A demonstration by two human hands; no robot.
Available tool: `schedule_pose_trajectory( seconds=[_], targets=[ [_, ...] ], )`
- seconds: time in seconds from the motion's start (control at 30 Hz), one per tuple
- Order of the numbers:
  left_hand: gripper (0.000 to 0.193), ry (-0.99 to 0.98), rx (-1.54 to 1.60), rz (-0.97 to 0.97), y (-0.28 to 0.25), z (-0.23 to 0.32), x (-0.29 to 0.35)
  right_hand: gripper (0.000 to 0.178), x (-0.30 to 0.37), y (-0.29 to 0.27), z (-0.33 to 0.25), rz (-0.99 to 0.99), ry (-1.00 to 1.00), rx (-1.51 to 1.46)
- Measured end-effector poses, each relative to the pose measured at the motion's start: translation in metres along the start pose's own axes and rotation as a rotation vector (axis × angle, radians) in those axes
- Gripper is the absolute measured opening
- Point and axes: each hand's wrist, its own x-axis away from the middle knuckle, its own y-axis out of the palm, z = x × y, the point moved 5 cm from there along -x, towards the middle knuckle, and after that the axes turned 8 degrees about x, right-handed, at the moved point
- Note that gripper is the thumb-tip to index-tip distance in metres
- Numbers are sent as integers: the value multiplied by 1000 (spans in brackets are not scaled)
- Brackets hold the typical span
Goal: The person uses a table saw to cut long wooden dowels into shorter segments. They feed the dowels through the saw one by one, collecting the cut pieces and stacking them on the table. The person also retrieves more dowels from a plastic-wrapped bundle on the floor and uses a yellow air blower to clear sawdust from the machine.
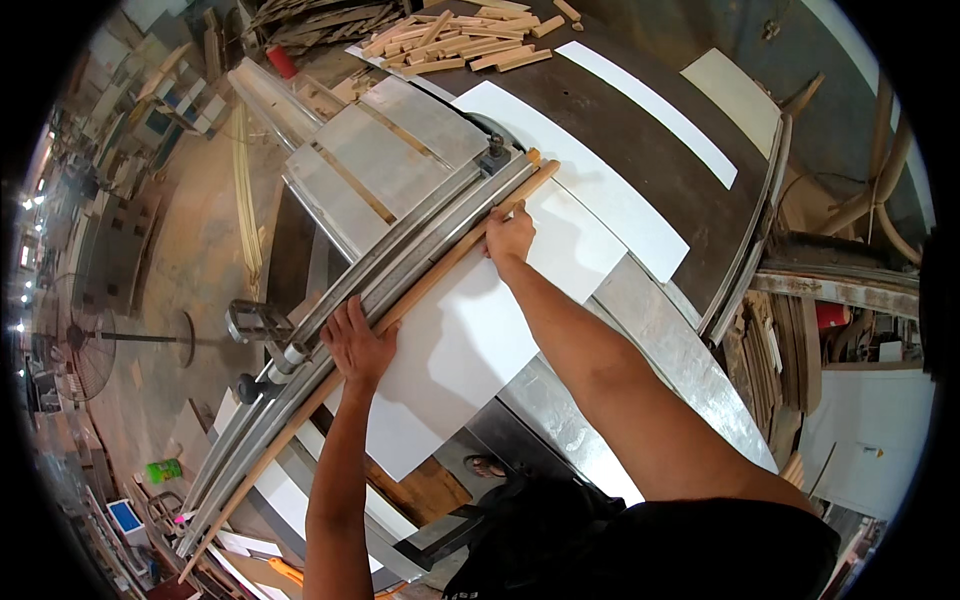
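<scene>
A long, thin wooden strip (440, 282) lies along the metal fence (400, 262) of a saw table, running from lower left to upper right. My left hand (358, 345) is closed over the strip around its middle, with the fingers reaching onto the fence. Nearer the strip's far end, my right hand (509, 236) grips it, fingers bent over it. Beneath the strip and both hands is a white panel (440, 395). A second white panel (585, 170) lies against its far side.
Cut wooden pieces (470, 40) are heaped on the dark tabletop (640, 140) at the back, near a narrow white strip (660, 115). A metal sliding table (390, 150) stands beyond the fence. A floor fan (85, 345) is at left, an orange-handled cutter (286, 571) at lower left.
</scene>
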Motion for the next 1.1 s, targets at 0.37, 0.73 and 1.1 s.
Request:
schedule_pose_trajectory(
  seconds=[0.37,0.73,1.1],
  targets=[
    [85,28,12,23,-2,1,0,35,1,-1,-5,2,-35,-4],
    [86,-22,-2,-33,2,-1,-3,26,-2,0,-3,-9,-38,-38],
    [87,-32,17,-35,6,-1,-4,33,-8,4,2,13,-34,1]
  ],
)
